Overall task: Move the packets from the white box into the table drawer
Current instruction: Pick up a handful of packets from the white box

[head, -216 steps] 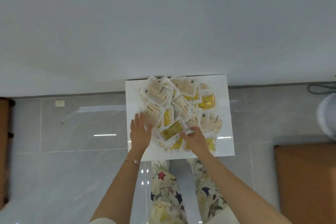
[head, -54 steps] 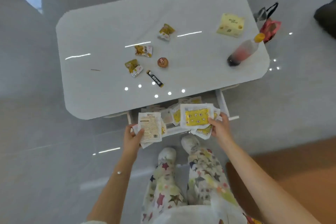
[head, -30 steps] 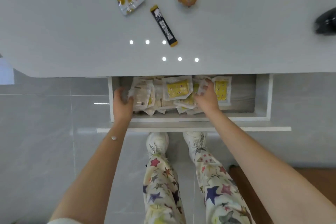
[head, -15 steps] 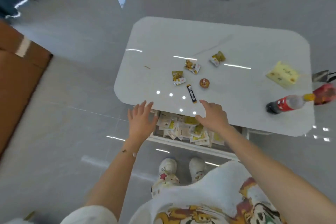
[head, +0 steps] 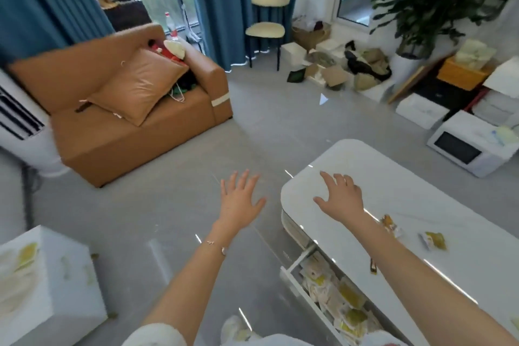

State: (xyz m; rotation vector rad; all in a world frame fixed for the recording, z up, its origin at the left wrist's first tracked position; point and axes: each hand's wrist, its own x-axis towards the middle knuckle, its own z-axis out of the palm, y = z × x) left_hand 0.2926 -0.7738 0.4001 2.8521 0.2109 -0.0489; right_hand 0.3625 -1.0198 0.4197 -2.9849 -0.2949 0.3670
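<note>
Bare floor point(head: 174, 205) lies open between the white box point(head: 42, 275) and table point(head: 407, 191), whose top overhangs the open drawer point(head: 292, 279).

A glossy white surface point(head: 421, 191), yellow-and-white packets point(head: 345, 295) in its white drawer point(head: 292, 279), a tan-brown sofa point(head: 118, 132), blue curtains point(head: 219, 3), and grey floor point(head: 174, 205).

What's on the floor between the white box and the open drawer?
Only bare grey floor, crossed by the left forearm, separates the white box from the drawer in the head view.

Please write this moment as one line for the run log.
left hand: open, empty | right hand: open, empty | drawer: open, packets inside | white box: packets left
</note>
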